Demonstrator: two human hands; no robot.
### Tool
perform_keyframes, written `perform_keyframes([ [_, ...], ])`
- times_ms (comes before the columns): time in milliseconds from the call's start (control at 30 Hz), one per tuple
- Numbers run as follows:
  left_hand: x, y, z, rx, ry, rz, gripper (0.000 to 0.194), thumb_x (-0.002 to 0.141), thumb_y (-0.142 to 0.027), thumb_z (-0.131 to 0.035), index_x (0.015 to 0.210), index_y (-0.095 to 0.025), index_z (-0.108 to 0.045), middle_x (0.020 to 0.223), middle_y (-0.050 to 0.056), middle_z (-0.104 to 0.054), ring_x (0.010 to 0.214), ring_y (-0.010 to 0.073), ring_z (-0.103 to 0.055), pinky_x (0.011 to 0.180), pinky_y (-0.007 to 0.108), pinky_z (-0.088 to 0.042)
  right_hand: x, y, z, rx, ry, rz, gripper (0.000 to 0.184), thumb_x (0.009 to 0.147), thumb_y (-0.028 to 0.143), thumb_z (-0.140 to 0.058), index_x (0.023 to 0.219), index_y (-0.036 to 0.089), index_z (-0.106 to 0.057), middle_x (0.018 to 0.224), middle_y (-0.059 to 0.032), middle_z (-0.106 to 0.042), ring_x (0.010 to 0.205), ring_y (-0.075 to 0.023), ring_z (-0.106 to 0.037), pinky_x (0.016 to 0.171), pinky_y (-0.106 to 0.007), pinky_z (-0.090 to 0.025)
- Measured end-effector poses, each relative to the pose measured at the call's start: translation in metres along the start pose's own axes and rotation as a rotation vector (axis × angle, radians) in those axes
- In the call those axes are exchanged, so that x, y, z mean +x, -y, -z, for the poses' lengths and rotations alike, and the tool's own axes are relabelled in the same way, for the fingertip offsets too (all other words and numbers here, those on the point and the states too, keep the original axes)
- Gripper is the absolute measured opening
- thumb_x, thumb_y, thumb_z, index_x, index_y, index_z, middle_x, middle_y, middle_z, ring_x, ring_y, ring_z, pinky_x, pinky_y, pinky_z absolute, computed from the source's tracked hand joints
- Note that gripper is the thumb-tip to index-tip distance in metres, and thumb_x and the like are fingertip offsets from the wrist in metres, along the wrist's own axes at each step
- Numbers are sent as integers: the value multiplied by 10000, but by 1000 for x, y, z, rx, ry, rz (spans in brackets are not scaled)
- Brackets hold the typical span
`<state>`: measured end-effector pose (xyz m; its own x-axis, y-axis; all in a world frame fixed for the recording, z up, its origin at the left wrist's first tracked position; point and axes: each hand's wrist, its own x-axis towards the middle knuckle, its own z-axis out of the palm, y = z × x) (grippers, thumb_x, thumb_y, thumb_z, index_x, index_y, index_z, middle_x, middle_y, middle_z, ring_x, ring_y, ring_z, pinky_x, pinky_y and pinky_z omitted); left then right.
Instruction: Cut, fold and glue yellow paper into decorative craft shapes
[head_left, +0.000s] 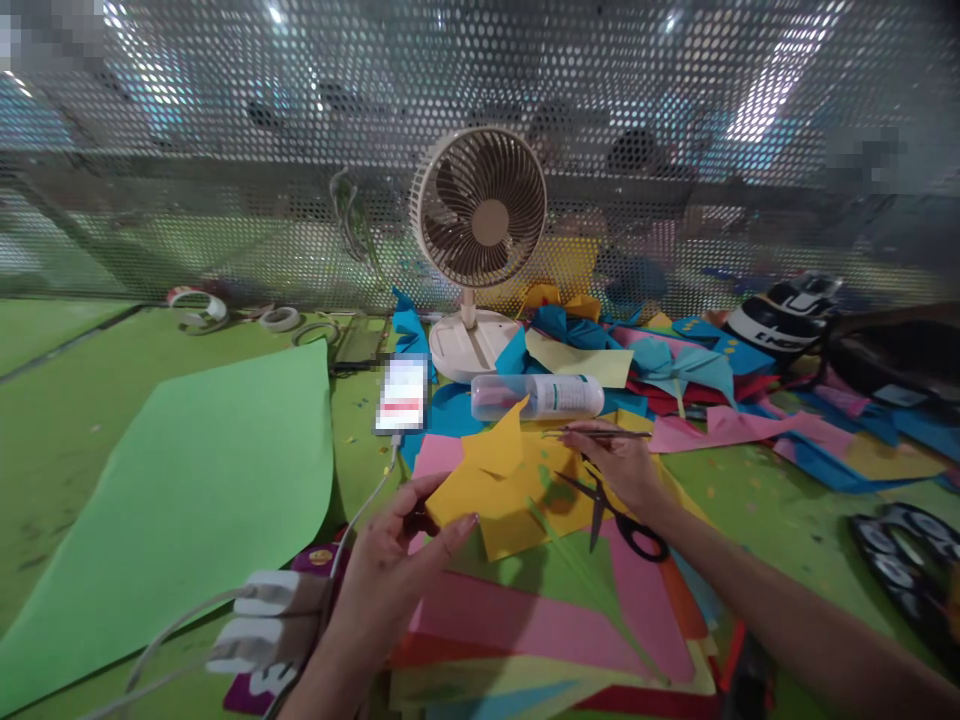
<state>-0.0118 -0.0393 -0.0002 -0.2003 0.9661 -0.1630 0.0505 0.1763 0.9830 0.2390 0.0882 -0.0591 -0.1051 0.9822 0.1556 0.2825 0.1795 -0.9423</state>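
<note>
pinched between thumb and fingers at its left edge, the yellow paper [510, 505] is held by the left hand [405, 550], thumb spread near the lower face, fingers partly hidden behind the sheet. the right hand [619, 465] closes in a narrow pinch on a slim metal tool [622, 434], perhaps tweezers, its tip over the yellow paper's far side. the yellow paper sits in the middle of the work area, above a pile of coloured sheets [487, 615], just nearer than a clear bottle [566, 397]. black-handled scissors [598, 508] stand open under the right hand; whether they hang from a finger or lie on the paper, i cannot tell. a thin green stem [581, 565] runs across just beside. the paper looks very light, thin and fairly crisp, so it should take a crease readily, yet bend or tear if pulled by one corner. hold it by the flat margins, lightly, away from the raised flap, which would likely crush; the fan [484, 215] behind could lift loose edges.
</note>
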Motion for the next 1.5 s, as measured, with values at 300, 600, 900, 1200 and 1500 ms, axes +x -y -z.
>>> perform_keyframes([
  [300, -1, 2, 0, 10, 12, -11, 487, 681, -328, -719, 1129, -191, -586, 951, 54, -670, 848, 192, -618, 756, 306, -495, -2, 1, 0, 8, 5, 9, 190, 780, 437, -612, 814, 263, -680, 849, -33, -707, 814, -235, -676, 731, -372, -556],
  [600, -2, 0, -3, 2, -4, -7, 488, 667, -342, -731, 1107, -189, -584, 908, 41, -648, 792, 167, -596, 705, 277, -488, -1, -3, 2, 13, -19, -6, 186, 768, 439, -627, 849, 275, -659, 840, -39, -707, 820, -242, -673, 733, -389, -557],
  [900, -3, -1, -3, 19, 3, -9, 484, 670, -340, -728, 1106, -185, -586, 851, 28, -640, 764, 159, -581, 671, 263, -478, 0, -1, 2, -24, -16, -4, 196, 793, 426, -599, 791, 245, -674, 799, -39, -710, 776, -227, -677, 714, -352, -543],
  [1200, 0, 1, -3, 5, 2, -8, 502, 660, -332, -734, 1113, -175, -584, 890, 43, -660, 788, 172, -602, 695, 278, -485, 0, -4, 0, 14, -39, -5, 185, 776, 433, -618, 821, 261, -671, 808, -28, -715, 773, -218, -683, 686, -322, -559],
  [1500, 0, 3, -2, 34, 39, 17, 516, 688, -344, -714, 1149, -177, -552, 899, 50, -667, 822, 189, -612, 718, 302, -485, -1, -1, 0, 0, -34, 7, 195, 786, 432, -604, 799, 251, -674, 790, -39, -710, 758, -221, -682, 683, -332, -558],
])
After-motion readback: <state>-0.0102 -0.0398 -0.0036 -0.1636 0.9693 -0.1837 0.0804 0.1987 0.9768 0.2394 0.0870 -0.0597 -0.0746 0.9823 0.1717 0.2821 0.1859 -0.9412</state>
